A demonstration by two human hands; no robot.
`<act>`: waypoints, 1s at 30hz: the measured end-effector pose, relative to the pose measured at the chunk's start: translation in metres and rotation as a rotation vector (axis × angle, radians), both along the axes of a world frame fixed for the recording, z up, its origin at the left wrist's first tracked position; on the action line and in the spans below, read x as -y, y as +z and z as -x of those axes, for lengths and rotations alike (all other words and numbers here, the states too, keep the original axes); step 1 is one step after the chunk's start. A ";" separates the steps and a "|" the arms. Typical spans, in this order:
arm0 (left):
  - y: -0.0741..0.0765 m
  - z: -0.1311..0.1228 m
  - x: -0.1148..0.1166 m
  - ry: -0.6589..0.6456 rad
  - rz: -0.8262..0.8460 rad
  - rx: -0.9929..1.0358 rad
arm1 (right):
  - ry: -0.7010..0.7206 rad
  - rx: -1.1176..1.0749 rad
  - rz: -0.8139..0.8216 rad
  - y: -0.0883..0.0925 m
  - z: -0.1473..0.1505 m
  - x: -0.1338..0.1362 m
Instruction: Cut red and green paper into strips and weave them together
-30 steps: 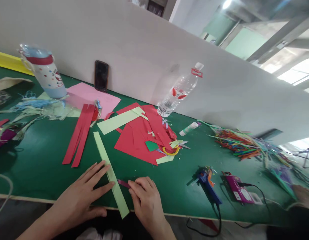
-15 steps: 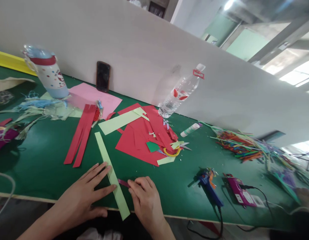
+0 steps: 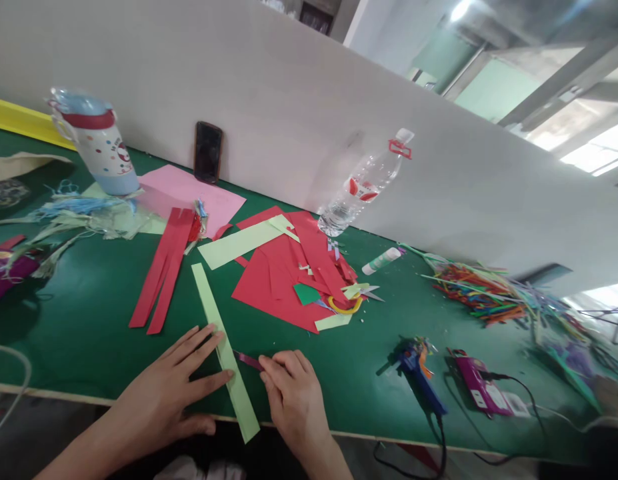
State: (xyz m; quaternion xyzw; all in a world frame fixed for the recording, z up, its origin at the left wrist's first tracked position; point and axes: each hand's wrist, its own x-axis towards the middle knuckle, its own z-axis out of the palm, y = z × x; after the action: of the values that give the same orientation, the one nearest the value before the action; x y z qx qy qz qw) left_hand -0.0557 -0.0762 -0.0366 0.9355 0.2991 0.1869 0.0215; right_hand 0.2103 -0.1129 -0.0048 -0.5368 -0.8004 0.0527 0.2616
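My left hand point(image 3: 163, 393) lies flat on the green table point(image 3: 79, 333), fingers stretched out, its fingertips pressing a long light green paper strip point(image 3: 209, 303) that runs from the table's front edge toward the back. My right hand point(image 3: 291, 397) sits just right of the strip with its fingers curled, pinching the end of a small purple paper sliver point(image 3: 249, 361) that lies against the strip's right side.
Red paper strips point(image 3: 163, 267), a pile of red and green paper scraps point(image 3: 289, 267) with yellow-handled scissors point(image 3: 346, 303), a glue stick point(image 3: 381, 260), a plastic bottle point(image 3: 361, 187), a phone point(image 3: 207, 152), a patterned flask point(image 3: 101, 143), a glue gun point(image 3: 419, 373) and coloured sticks point(image 3: 479, 290) lie about.
Both hands stay at the green strip; the right hand has shifted slightly with the purple sliver. The view has drifted a little.
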 end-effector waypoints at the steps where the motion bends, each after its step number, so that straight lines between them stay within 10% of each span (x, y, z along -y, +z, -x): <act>1: 0.000 0.000 0.000 0.001 -0.001 0.005 | 0.002 0.004 0.002 0.000 0.001 -0.001; 30: -0.003 0.000 0.003 0.042 0.005 -0.052 | 0.007 -0.021 0.043 0.000 -0.003 0.007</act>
State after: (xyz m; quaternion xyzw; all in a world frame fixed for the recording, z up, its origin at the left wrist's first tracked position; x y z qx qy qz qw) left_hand -0.0553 -0.0796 -0.0392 0.9335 0.3196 0.1622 0.0124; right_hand 0.2128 -0.1201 -0.0047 -0.5390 -0.7981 0.0762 0.2583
